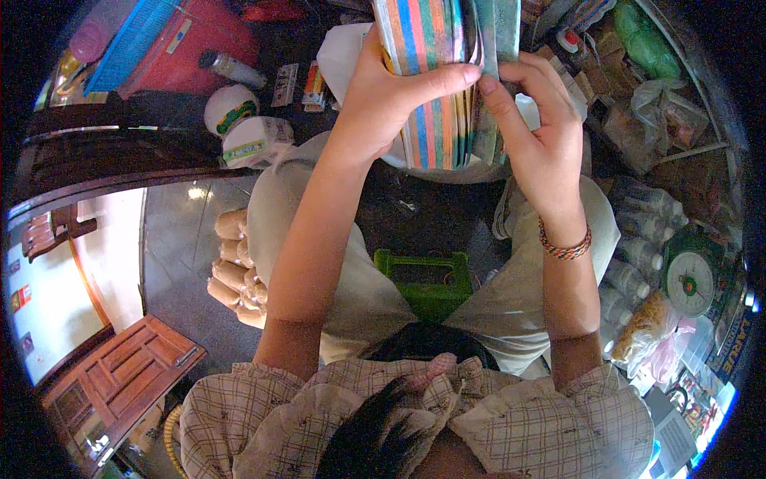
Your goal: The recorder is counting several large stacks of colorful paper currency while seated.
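A thick stack of thin booklets or cards (428,126) with striped, many-coloured edges is held up at the top centre. My left hand (395,90) grips the stack from its left side, the thumb laid across the edges. My right hand (538,108) is at the stack's right side, thumb and fingers pinching a greenish sheet or cover (505,36) there. The tips of both thumbs nearly meet over the edges. Behind and below the stack is a white rounded surface (341,57), mostly hidden. What is printed on the booklets is too blurred to tell.
A green plastic stool or crate (422,281) is between the knees. To the left are white rolls or packs (257,141), small boxes (314,87) and a red basin (179,54). On the right are plastic bottles (628,281), a dial scale (691,281) and plastic bags (676,114).
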Demonstrator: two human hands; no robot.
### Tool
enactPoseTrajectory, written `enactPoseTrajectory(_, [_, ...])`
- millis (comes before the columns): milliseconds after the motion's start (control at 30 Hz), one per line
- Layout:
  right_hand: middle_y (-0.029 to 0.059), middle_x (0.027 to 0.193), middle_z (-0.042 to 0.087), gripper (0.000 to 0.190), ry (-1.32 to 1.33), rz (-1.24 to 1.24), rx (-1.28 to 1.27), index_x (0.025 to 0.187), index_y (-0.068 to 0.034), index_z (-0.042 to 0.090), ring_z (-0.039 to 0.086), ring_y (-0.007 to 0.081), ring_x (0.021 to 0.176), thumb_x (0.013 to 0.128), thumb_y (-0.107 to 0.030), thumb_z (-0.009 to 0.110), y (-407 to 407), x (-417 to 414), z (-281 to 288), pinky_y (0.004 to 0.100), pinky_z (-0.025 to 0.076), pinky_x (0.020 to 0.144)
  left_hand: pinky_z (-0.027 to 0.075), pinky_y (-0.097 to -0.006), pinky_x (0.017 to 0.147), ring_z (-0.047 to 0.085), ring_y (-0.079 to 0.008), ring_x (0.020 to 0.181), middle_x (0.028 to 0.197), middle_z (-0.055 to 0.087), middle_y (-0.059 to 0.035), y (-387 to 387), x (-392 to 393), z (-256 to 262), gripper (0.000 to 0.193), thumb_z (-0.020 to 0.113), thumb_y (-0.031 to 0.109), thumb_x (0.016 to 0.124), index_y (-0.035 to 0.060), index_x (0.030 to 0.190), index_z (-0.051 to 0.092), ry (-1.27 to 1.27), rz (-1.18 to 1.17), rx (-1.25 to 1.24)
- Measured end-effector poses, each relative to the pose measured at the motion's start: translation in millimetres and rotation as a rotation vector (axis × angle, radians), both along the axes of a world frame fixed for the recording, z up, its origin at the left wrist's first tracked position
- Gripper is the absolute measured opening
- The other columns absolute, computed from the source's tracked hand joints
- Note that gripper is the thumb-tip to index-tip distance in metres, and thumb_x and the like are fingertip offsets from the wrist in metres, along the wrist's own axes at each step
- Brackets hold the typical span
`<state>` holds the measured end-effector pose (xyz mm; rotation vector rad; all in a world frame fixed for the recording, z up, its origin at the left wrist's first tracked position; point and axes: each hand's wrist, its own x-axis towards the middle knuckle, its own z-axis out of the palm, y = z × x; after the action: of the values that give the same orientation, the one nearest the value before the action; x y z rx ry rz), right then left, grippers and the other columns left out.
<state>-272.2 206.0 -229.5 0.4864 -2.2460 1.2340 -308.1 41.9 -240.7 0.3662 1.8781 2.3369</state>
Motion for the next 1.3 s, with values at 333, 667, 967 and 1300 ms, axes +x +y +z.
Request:
enactPoseTrajectory(333, [0.0135, 0.087, 0.061, 0.016, -0.037, -0.001, -0.041, 0.089, 0.002, 0.062, 0.059, 0.0247, 0.075, 0.081, -0.011, 0.068, 0, 0, -1, 0.031, 0.047, 0.067, 0.048, -0.0299, 0.078, 0.061, -0.0136, 0.085, 0.093, 0.064, -0.0033, 0, 0, -1, 0.035, 0.073, 0.016, 0.074, 0.0043, 0.104, 0.06, -0.031, 0.023, 0.019])
enactPoseTrajectory(667, [0.0142, 0.086, 0.06, 0.021, -0.007, 0.017, -0.002, 0.089, 0.002, 0.06, 0.058, 0.0258, 0.076, 0.08, -0.015, 0.069, 0, 0, -2, 0.0319, 0.046, 0.066, 0.048, -0.0292, 0.078, 0.061, -0.0133, 0.085, 0.093, 0.064, -0.0032, -3, -1, -2, 0.033, 0.073, 0.015, 0.074, 0.0046, 0.103, 0.061, -0.054, 0.022, 0.021])
enactPoseTrajectory(967, [0.0142, 0.091, 0.062, 0.013, -0.002, -0.059, -0.35, 0.095, -0.001, 0.057, 0.064, 0.0263, 0.075, 0.084, -0.007, 0.06, -15, 5, -5, 0.0337, 0.05, 0.067, 0.049, -0.0305, 0.077, 0.061, -0.0144, 0.083, 0.091, 0.063, -0.0044, 0, 1, 6, 0.04, 0.078, 0.015, 0.068, 0.0032, 0.101, 0.059, -0.049, 0.003, 0.069])
enactPoseTrajectory(1300, [0.0135, 0.09, 0.062, 0.025, -0.099, 0.021, -0.013, 0.097, -0.003, 0.055, 0.063, 0.0281, 0.079, 0.08, -0.015, 0.068, -3, 9, 7, 0.0332, 0.049, 0.071, 0.048, -0.029, 0.076, 0.061, -0.0128, 0.083, 0.091, 0.063, -0.0031, -2, 6, 11, 0.036, 0.075, 0.016, 0.072, 0.0041, 0.102, 0.06, -0.101, -0.018, 0.127])
